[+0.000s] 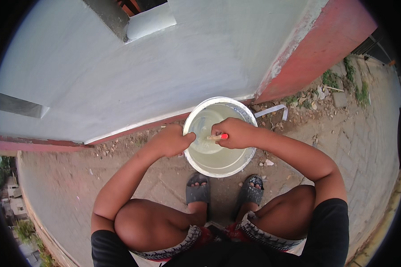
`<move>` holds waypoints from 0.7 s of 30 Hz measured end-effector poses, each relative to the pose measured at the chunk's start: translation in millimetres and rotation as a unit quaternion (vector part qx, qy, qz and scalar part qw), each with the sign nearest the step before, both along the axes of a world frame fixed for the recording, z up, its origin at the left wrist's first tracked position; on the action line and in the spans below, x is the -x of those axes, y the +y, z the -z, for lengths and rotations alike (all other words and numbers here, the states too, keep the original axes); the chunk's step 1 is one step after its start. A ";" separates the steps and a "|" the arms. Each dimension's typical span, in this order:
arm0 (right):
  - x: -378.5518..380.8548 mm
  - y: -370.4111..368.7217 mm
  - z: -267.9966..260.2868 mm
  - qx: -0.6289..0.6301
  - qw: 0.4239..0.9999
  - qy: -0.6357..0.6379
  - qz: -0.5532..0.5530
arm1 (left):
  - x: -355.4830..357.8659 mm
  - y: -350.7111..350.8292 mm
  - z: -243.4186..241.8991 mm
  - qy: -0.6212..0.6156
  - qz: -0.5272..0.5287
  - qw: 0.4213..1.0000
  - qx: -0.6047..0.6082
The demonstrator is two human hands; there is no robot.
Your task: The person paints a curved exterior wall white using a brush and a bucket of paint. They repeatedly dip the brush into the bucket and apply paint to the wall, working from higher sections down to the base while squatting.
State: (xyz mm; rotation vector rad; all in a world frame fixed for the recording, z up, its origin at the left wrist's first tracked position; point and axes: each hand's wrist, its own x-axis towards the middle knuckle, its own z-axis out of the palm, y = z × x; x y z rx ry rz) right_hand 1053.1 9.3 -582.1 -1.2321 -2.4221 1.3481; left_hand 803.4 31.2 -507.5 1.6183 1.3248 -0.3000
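Note:
A round white bucket (220, 172) stands on the ground before my feet, with cloudy, pale greenish liquid (217, 160) inside. My left hand (175, 140) grips its left rim, the thumb bent over the edge. Over the bucket's middle, my right hand (235, 133) is closed around a wooden handle with a red end (224, 136). The handle's other part is hidden by the fist and the liquid, so the kind of tool cannot be told. Bluish-white smears mark the bucket's inner wall.
Just beyond the bucket rises a pale grey-white wall (187, 73) with a red pillar (307, 56) at its right. A white strip (270, 110) lies right of the bucket near rubble (307, 100). My feet in dark sandals (197, 192) rest on paving close to the bucket.

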 end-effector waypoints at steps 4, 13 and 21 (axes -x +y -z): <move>-11.5 17.0 -18.8 0.140 0.976 0.117 0.115 | 0.8 -1.0 -1.0 -0.031 -0.041 0.998 0.033; -8.2 -8.7 -25.9 0.056 0.997 0.054 0.021 | 4.2 -0.2 6.3 -0.036 -0.044 0.998 0.033; 4.5 -28.8 3.5 0.107 0.989 0.103 -0.025 | 0.6 -8.2 22.2 -0.035 -0.085 0.989 -0.113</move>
